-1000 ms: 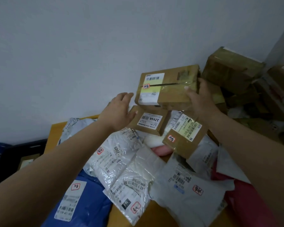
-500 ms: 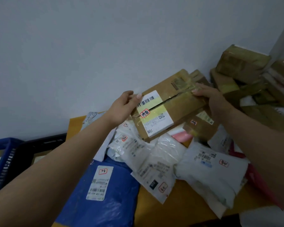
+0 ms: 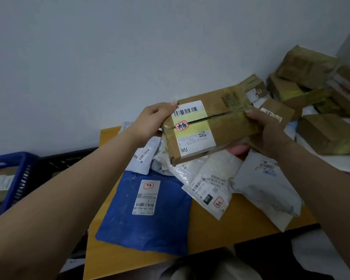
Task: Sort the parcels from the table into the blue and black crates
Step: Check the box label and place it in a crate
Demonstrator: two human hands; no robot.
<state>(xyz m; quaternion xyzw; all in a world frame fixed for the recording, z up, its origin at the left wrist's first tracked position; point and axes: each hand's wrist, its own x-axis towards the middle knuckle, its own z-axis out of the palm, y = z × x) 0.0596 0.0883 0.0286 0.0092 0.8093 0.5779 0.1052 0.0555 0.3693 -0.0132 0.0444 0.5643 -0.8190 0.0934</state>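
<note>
While lifted | cardboard parcel (image 3: 208, 126) | between left hand (image 3: 150, 122), right hand (image 3: 269, 132) fingers

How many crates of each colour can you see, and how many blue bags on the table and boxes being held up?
Blue crate: 1
Black crate: 1
Blue bag: 1
Cardboard box held up: 1
Total: 4

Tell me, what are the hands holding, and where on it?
A cardboard box, held clear of the pile: the left hand grips its left end, the right hand its right end.
</note>
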